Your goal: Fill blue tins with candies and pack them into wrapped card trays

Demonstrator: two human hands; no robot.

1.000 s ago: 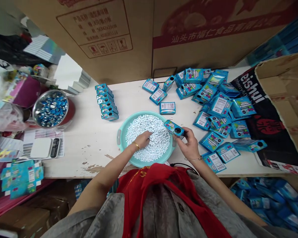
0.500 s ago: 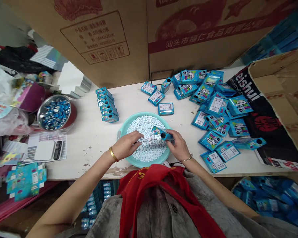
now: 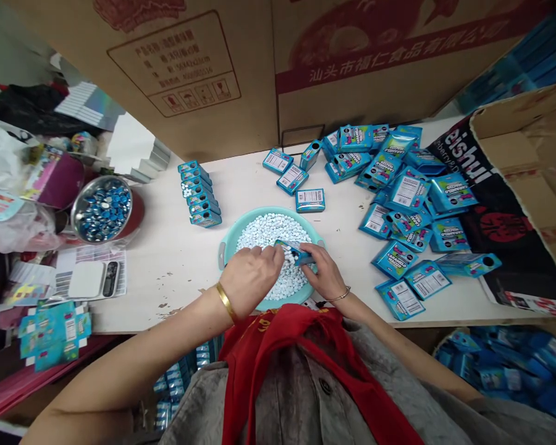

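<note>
A small blue candy box is held over the basin by my right hand, its fingers closed round the right end. My left hand, back upward, is curled at the box's left end, with white candies showing by its fingertips; its palm is hidden. Beneath both hands is a turquoise basin filled with small white candies. Part of the basin is covered by the hands.
Several filled boxes stand in a row at left. More blue boxes lie heaped at right, beside an open carton. A steel bowl holds blue-and-silver pieces. Large cartons wall off the back.
My left hand has moved from the basin's left side up to the box and turned back-upward. Candies in its fingers are now against the box. The right hand has barely shifted.
</note>
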